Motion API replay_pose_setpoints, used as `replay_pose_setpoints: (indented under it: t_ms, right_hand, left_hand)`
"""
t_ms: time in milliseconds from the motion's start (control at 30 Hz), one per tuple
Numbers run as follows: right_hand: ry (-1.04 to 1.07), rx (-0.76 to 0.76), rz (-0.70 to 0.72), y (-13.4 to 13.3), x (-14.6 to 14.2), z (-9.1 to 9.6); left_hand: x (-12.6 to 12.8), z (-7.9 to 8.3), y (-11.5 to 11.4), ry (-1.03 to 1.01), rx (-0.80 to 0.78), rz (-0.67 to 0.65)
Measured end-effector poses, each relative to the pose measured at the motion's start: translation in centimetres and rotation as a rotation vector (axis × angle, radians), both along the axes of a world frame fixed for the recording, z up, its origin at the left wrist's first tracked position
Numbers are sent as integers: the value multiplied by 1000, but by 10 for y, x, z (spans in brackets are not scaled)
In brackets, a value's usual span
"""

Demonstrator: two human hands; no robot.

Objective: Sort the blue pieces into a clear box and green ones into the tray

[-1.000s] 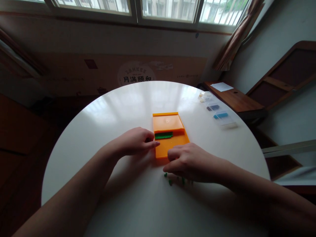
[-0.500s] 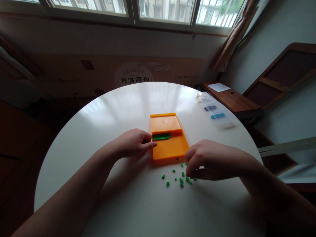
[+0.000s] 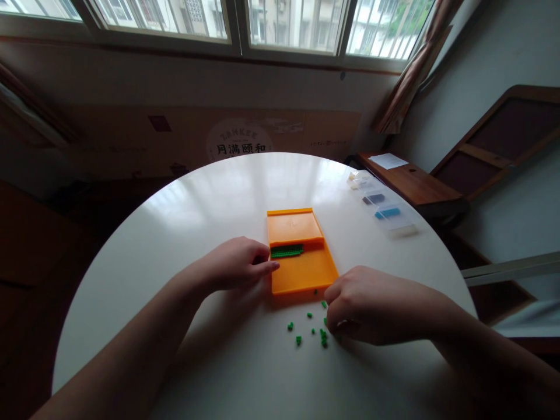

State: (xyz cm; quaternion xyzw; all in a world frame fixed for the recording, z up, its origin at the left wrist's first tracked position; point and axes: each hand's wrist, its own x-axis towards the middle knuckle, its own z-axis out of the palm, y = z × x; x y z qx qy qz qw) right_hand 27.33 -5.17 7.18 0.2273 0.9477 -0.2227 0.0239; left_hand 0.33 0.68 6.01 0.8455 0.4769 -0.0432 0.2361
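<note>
An orange plastic tray (image 3: 305, 274) lies on the white table, a raised lighter panel across its far half. My left hand (image 3: 238, 261) grips the tray's left edge, thumb reaching over the rim. Just beyond that thumb, packed green toy bricks (image 3: 287, 251) form a block against the panel. My right hand (image 3: 361, 303) is closed in a pinch at the tray's near right corner, low over the table; anything between its fingertips is hidden. Several loose green bricks (image 3: 324, 337) are scattered left of it, in front of the tray.
Clear plastic bags (image 3: 387, 211) with blue, dark and pale pieces lie near the right rim of the round white table (image 3: 205, 361). Past that rim stands a small brown desk (image 3: 420, 184) with a paper (image 3: 388, 160) on it. Windows line the far wall.
My right hand has closed further and shifted slightly left, covering some loose green bricks. My left hand keeps its place on the tray. The whole view has tilted slightly upward.
</note>
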Motion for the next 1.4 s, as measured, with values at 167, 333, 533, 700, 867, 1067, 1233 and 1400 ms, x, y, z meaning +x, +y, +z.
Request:
replay_pose_setpoints:
  t_ms: [167, 333, 533, 700, 867, 1067, 1233, 1400]
  right_hand:
    - [-19, 15, -15, 1, -1, -1]
    - [-64, 87, -15, -4, -8, 1]
    - [44, 77, -51, 0, -5, 6]
    - [291, 85, -297, 21, 5, -1]
    - [230, 161, -457, 38, -4, -19]
    - [136, 249, -503, 42, -21, -31]
    - [180, 266, -573, 38, -19, -30]
    - [151, 245, -611, 38, -19, -28]
  left_hand:
    - [-2, -1, -1, -14, -2, 13]
    - [-3, -3, 0, -35, 4, 9]
    - [-2, -2, -1, -24, 13, 4]
    - [-2, -3, 0, -16, 18, 5]
    - [-2, -3, -1, -13, 24, -3]
    - [-2, -1, -3, -15, 26, 7]
    - [-2, -2, -3, -19, 26, 9]
    - [-3, -3, -3, -31, 29, 9]
